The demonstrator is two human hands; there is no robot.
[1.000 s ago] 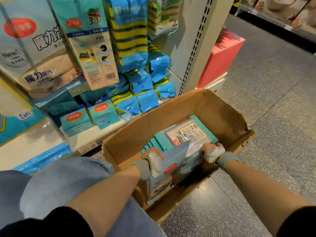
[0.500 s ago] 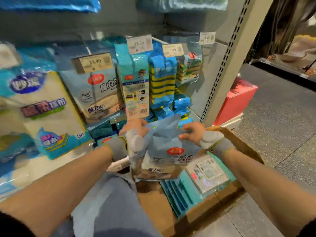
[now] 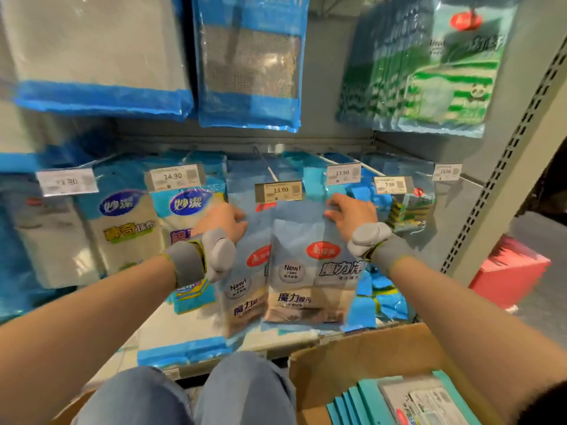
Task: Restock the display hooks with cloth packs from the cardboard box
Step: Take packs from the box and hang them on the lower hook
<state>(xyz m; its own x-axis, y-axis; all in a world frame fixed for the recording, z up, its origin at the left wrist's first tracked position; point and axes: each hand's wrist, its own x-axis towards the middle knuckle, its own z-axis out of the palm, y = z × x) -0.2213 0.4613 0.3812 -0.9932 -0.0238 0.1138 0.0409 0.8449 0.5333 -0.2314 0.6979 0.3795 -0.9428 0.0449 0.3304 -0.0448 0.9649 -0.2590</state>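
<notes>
A grey shop shelving bay point(image 3: 331, 139) hung with blue-edged packs stood over a white shelf point(image 3: 171, 326). Both hands, the left hand point(image 3: 219, 222) and right hand point(image 3: 352, 213), pinched the top corners of the cloth packs point(image 3: 306, 271) just below the 13.90 price tag point(image 3: 278, 191). The hook itself was hidden. The cardboard box point(image 3: 368, 351) was cut off at lower right.

Pale blue cloth packs point(image 3: 310, 265), red logo; brown cardboard box point(image 3: 362, 357); grey wristbands point(image 3: 187, 262).
</notes>
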